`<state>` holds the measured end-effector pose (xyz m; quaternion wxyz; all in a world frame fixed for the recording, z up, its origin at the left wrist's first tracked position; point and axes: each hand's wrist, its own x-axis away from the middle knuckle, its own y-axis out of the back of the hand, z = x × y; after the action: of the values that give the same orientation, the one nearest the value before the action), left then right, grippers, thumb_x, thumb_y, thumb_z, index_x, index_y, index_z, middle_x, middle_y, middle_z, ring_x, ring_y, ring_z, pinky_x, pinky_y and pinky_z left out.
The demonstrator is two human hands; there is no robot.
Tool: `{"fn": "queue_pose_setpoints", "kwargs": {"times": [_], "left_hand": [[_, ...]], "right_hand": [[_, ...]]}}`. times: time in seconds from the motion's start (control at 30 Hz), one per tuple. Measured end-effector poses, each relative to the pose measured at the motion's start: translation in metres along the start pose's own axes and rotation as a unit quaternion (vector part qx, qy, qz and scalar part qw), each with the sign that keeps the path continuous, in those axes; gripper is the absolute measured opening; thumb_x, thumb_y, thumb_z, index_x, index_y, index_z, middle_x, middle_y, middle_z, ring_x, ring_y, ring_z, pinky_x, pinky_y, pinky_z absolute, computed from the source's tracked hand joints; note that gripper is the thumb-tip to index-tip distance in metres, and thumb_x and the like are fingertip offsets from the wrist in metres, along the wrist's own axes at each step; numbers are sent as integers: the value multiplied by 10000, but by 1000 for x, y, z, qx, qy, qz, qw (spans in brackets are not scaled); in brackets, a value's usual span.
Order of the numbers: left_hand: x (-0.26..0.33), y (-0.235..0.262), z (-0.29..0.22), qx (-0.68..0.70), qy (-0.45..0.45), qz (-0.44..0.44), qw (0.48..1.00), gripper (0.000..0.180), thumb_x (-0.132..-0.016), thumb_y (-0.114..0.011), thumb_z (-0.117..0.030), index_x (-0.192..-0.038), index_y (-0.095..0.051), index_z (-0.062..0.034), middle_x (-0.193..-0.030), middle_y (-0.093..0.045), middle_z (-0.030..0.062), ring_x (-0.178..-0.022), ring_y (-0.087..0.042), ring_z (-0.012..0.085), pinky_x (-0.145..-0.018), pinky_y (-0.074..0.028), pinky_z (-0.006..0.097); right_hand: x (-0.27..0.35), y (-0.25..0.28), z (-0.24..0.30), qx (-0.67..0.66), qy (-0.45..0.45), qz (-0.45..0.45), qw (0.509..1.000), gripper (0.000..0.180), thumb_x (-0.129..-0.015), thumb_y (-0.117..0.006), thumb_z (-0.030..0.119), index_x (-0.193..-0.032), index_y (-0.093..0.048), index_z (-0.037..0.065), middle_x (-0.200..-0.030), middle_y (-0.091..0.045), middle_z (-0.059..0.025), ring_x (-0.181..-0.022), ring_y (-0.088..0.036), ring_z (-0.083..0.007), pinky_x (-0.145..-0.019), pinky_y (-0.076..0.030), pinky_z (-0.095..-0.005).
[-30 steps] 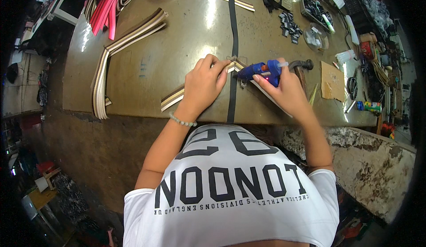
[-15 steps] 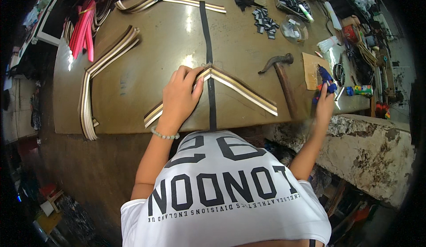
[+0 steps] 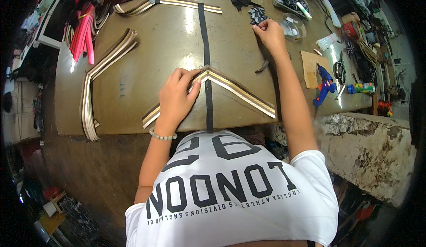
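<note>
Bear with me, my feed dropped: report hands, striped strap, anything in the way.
Left hand on striped strap, near its bend. Right hand at small black pieces, grip unclear. Strap bent, across black band. Right forearm hides most of hammer.

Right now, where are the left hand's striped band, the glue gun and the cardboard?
Striped band (image 3: 242,92): head view, its right leg.
Glue gun (image 3: 326,76): head view, its blue body.
Cardboard (image 3: 309,68): head view, its left part.

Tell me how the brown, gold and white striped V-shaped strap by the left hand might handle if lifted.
The striped V-shaped strap is probably light, looking thin and flat. It may flex: a similar brown, gold and white strap curves at its left end. Its two legs might hinge at the sharp peak, beside which the left hand rests.
</note>
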<state>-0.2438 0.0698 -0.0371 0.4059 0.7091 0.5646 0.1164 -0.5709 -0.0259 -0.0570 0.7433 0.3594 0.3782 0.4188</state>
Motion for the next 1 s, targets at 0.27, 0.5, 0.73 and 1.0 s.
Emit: {"fn": "queue_pose_setpoints", "kwargs": {"times": [0.27,0.5,0.73,1.0], "left_hand": [[5,5,1,-22,-12,22,999,223,-898,-680,-217,-1099,-708,-123,-909,-600,59,-807,-624,236,-696,-512,345],[11,10,-8,6,5,-37,999,212,-891,-679,-192,-1087,-706,-115,-926,-603,54,-811,-610,234,-665,-500,360],[14,20,-22,84,-8,-7,996,167,-875,-718,-192,-968,-721,-53,-897,-684,72,-763,-602,214,-656,-493,327],[1,15,-17,172,112,30,978,187,-861,-742,-168,-838,-688,10,-735,-642,91,-640,-564,163,-609,-449,294]], "right_hand": [[2,3,-15,-90,-21,22,995,276,-774,-790,177,-986,-712,19,-812,-716,-63,-712,-658,-145,-684,-517,-293],[46,43,35,-127,107,-45,985,156,-883,-649,102,-1019,-696,42,-931,-681,-159,-883,-661,-279,-796,-514,-369],[147,65,110,-293,257,246,887,204,-892,-657,51,-1091,-660,6,-990,-668,-128,-905,-653,-240,-816,-509,-335],[163,53,103,-402,-12,252,880,396,-899,-681,21,-1272,-549,16,-932,-645,-43,-778,-585,-66,-665,-485,-205]]}}
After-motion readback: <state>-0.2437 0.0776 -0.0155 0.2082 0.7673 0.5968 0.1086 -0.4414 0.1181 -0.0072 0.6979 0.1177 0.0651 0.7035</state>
